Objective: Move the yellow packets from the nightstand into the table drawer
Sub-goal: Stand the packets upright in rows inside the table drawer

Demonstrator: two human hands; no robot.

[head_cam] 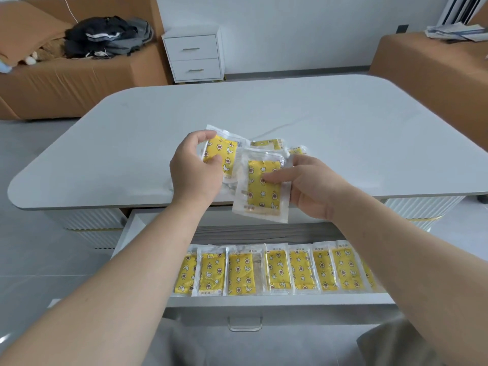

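Landmark: the pulled-out white table drawer (pixel 264 303). A row of flat clear-plastic packets with yellow star-and-moon inserts (pixel 277 270) lies side by side along its front wall, long axes running front to back; the row's right end is hidden under the right forearm. Above the drawer's back edge the right hand (pixel 309 186) holds one more yellow packet (pixel 262 188). The thumb is clamped across the printed face with the other fingers behind it. Its long axis is near upright and slightly tipped, with the bottom seam hanging down toward the drawer. Just beyond the drawer and to the left, the left hand (pixel 196 170) pinches a second yellow packet (pixel 220 154) by its left edge, fingers (pixel 204 134) curled over the top. More clear wrappers seem bunched behind it. Loose packets (pixel 268 143) lie overlapping on the grey rounded surface (pixel 264 107) further back from the drawer; count unclear. A white two-drawer nightstand (pixel 194 55) stands well beyond the drawer, by the far wall. Judgement: the right hand is nearer, so its packet likely goes straight down into the drawer and needs laying flat to match the row. The wrappers look thin, glossy and probably slippery.
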